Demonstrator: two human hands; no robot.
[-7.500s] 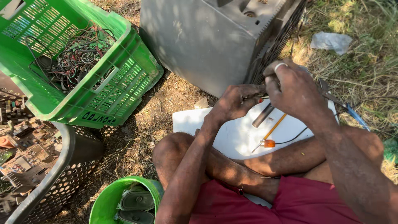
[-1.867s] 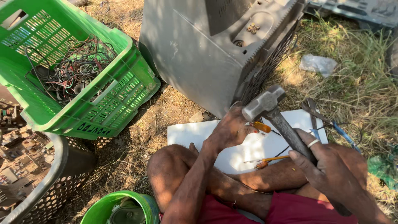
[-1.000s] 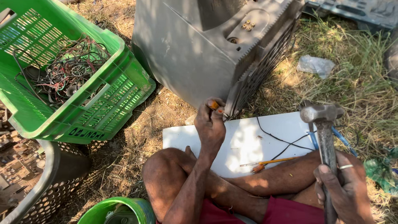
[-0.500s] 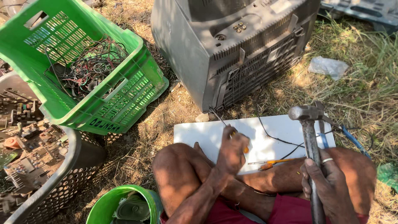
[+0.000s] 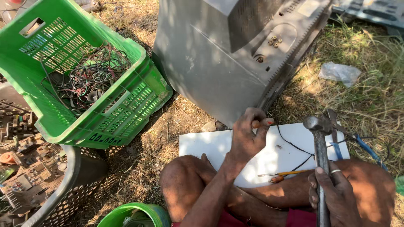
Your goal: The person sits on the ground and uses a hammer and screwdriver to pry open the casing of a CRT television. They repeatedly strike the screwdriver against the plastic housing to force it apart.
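Note:
I sit cross-legged on dry ground in front of a grey television casing (image 5: 219, 63) lying with its back up. My left hand (image 5: 246, 136) grips an orange-handled screwdriver (image 5: 265, 122), its tip set against the casing's lower edge. My right hand (image 5: 334, 195) holds a steel hammer (image 5: 320, 147) upright by the shaft, its head to the right of my left hand. Under both hands lies a white board (image 5: 210, 145), with a second orange screwdriver (image 5: 282, 174) and a thin black wire (image 5: 294, 147) on it.
A green crate (image 5: 139, 101) with tangled wires stands at left. A grey mesh basket (image 5: 80, 176) of circuit boards sits lower left, a green bucket (image 5: 130, 212) at the bottom edge. Blue-handled pliers (image 5: 362, 145) and a crumpled plastic bag (image 5: 338, 71) lie in the grass at right.
My left hand has risen from the board and put the screwdriver against the casing's edge. The hammer stays upright in my right hand. The view has shifted, so the casing looks turned.

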